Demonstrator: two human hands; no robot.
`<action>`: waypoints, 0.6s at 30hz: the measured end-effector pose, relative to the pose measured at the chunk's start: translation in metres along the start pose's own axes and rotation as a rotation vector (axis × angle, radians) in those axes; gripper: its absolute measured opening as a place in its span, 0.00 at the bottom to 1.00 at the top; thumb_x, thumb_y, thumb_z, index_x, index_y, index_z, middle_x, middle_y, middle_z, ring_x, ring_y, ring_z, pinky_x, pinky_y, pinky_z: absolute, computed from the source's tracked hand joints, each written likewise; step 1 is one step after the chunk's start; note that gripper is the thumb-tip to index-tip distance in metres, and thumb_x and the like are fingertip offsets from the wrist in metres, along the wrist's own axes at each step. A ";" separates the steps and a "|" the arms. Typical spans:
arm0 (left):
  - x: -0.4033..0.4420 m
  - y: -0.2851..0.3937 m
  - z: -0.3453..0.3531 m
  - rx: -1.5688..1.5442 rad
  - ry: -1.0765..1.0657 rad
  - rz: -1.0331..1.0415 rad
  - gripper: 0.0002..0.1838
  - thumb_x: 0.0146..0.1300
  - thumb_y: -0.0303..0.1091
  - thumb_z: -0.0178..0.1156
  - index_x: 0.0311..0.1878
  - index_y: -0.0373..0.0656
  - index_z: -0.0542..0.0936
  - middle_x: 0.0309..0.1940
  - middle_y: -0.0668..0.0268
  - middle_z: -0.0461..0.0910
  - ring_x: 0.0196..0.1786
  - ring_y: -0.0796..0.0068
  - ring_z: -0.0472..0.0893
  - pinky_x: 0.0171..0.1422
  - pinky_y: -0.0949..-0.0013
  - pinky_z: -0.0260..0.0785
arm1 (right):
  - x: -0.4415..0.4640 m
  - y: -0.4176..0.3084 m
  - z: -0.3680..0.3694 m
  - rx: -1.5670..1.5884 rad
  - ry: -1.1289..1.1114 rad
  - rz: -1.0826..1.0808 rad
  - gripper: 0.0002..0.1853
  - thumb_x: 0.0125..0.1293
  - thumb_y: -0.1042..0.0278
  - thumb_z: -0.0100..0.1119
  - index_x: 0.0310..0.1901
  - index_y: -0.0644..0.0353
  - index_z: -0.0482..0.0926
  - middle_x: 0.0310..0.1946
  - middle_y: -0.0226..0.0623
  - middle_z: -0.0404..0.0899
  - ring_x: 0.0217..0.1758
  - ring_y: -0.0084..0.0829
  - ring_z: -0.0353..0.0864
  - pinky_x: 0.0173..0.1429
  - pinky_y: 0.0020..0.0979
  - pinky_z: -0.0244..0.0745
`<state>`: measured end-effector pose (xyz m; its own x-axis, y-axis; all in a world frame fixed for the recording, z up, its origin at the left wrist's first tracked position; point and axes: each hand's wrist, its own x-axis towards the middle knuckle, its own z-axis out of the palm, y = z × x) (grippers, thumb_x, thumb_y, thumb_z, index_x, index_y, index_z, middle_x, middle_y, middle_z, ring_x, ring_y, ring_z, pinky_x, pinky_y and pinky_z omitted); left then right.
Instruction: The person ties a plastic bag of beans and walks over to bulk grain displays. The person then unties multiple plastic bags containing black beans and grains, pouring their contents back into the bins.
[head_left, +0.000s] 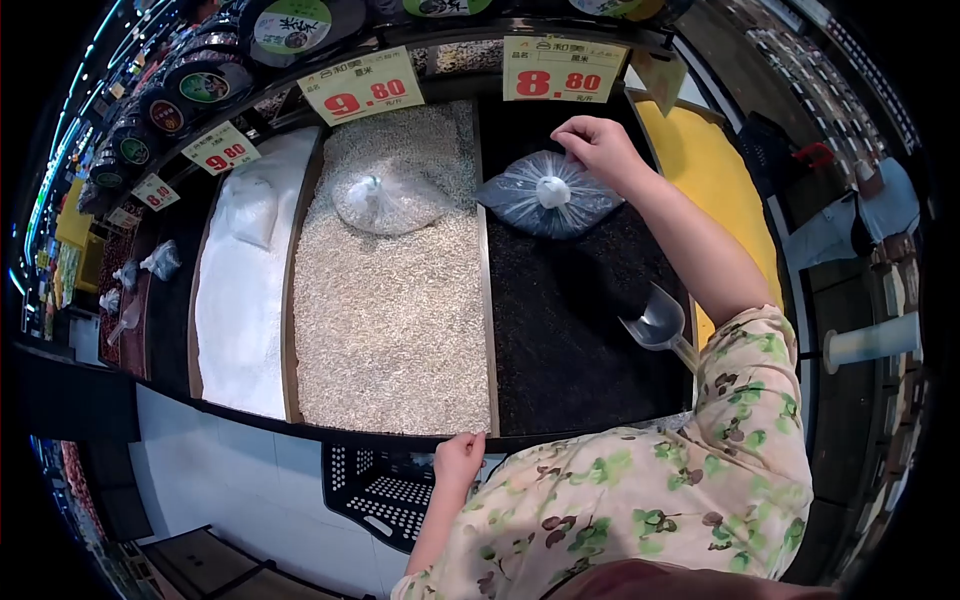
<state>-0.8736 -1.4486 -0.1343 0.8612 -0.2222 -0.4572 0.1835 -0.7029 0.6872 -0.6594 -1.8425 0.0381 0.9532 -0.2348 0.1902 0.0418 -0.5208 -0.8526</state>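
Note:
My right hand [602, 152] is over the far part of the black grain bin [585, 370], fingers pinched together. It is at the far edge of a clear plastic bag [520, 200] with a white knotted top, lying on the black grain. Whether the film is between the fingertips is hidden. At the front, my left hand [460, 460] has its fingers closed at the bin's front edge [440, 434], below the pale grain bin [390, 330]. A clear scoop [657, 322] rests on the black grain near my right forearm.
Another knotted bag [385, 203] lies on the pale grain, and one more bag [250, 210] on the white grain [243, 310]. Yellow grain [705, 160] is at the right. Price signs [560, 70] hang behind the bins. A black basket [385, 495] is below the front edge.

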 end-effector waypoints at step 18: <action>-0.001 -0.001 0.000 0.036 0.006 -0.025 0.18 0.60 0.46 0.56 0.23 0.42 0.79 0.12 0.64 0.77 0.19 0.71 0.81 0.28 0.70 0.72 | -0.150 -0.108 0.072 -0.125 -0.388 -1.726 0.08 0.52 0.67 0.54 0.30 0.62 0.74 0.20 0.25 0.66 0.22 0.22 0.69 0.23 0.22 0.63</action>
<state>-0.8743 -1.4477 -0.1348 0.8593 -0.2005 -0.4706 0.1878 -0.7321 0.6548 -0.7855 -1.6923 0.0669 -0.1364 0.7764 0.6153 0.9762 -0.0004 0.2168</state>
